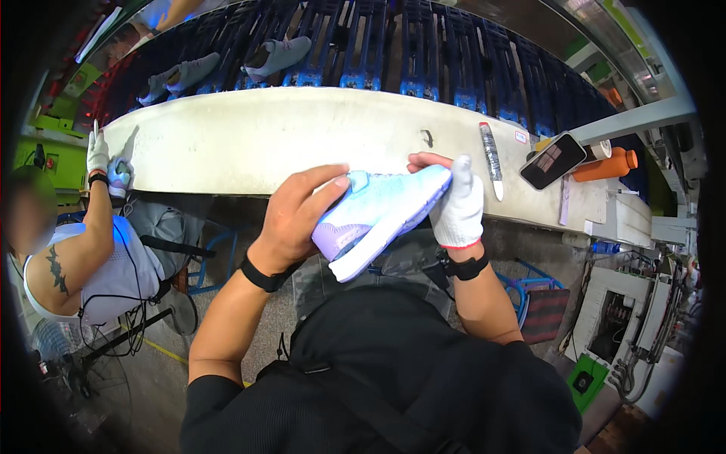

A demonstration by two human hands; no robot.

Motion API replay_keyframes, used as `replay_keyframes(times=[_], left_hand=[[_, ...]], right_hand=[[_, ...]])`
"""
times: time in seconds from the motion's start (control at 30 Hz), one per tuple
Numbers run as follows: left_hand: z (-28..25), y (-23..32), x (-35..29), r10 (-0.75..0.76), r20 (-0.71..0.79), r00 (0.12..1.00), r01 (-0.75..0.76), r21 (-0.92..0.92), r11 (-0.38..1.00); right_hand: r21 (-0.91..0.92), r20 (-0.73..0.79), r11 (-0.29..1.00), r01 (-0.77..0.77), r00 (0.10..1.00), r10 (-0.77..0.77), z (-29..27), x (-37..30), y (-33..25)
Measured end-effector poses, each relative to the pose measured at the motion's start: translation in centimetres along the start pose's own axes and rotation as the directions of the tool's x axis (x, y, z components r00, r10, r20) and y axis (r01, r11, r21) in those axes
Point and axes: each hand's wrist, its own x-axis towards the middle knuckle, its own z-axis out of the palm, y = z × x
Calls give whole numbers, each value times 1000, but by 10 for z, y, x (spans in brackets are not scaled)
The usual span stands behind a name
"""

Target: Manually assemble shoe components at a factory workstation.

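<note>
A light blue and lilac sneaker [389, 200] with a white sole is held between my two hands, just off the table's near edge. My bare left hand [296, 216] grips it at the heel and collar, fingers reaching over the opening. At the toe, my right hand [460, 200] in a white knit glove is closed around the shoe's tip, one bare fingertip showing past it. The toe points to the upper right, and the sole faces down and to the right. Part of the shoe's far side is hidden.
On the pale worktable [249, 144] lie a taped marker-like tool [491, 160], a phone [553, 160], an orange bottle [607, 166] and a small dark scrap [427, 138]. Beyond runs a blue slatted conveyor [363, 45] with grey sneakers [277, 57]. A co-worker [94, 261] sits at left, gloved hand by another shoe.
</note>
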Motion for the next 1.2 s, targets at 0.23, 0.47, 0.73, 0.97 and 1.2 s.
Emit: replay_keyframes(times=[0.23,0.47,0.73,0.97,1.2], left_hand=[[-13,5,58,7,197,980,-10,16,1000],[-18,8,84,86,256,963,-104,60,993],[14,-29,94,-232,503,833,305,-66,950],[12,-45,103,-379,586,716,434,52,899],[7,-62,82,-485,504,715,575,-28,818]], right_hand=[[190,62,918,-348,937,343,-7,38,30],[340,259,856,-389,914,312,-4,35,11],[-319,499,799,509,807,-315,12,38,-28],[231,18,845,483,866,-500,46,66,27],[630,197,766,129,928,-318,43,97,34]])
